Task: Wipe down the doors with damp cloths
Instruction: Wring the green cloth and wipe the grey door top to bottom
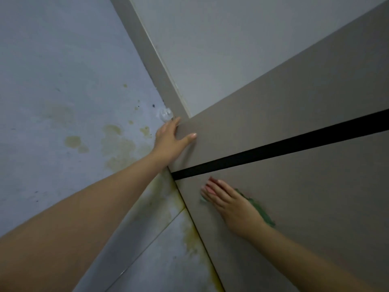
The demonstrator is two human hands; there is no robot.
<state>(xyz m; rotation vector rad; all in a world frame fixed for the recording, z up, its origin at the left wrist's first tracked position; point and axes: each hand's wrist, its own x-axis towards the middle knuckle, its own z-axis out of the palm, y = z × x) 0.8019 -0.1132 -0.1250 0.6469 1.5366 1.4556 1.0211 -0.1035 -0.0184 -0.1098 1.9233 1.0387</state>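
The smooth, flat brown door (294, 197) filled the side from one to five o'clock, with a straight black stripe (273, 147) across it. The left hand (171, 140) gripped the door's edge, thumb on its face. The right hand (228, 204), at five o'clock, pressed a crumpled green cloth (262, 210) flat on the door, fingers straight. Yellow stains (117, 140) marked the grey wall (63, 70) at nine o'clock.

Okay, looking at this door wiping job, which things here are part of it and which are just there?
Part of the job:
- door, taupe with a black stripe
- green cloth, pressed flat to the door by the right hand
- left hand, gripping the door's edge

Just there:
- stained wall
- door frame
- small clear hook on the wall
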